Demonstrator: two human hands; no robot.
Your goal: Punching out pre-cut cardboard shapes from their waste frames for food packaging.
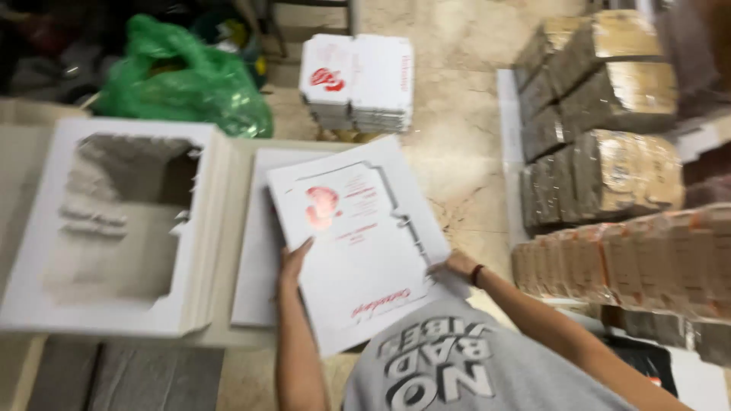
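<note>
Head view: we note the left hand (293,260) and right hand (455,266) each gripping an edge of one flat, unfolded white box blank (358,236), lifted just above the sheet pile (255,251) on the counter (228,335). We judge folding not yet begun; a stack of folded boxes (358,80) stands on the floor (457,137).

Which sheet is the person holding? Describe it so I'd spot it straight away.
Start at the pale table. On its right side both hands lift a flat white card sheet, the left hand and right hand at its edges. Only it is tilted, with red print.
</note>
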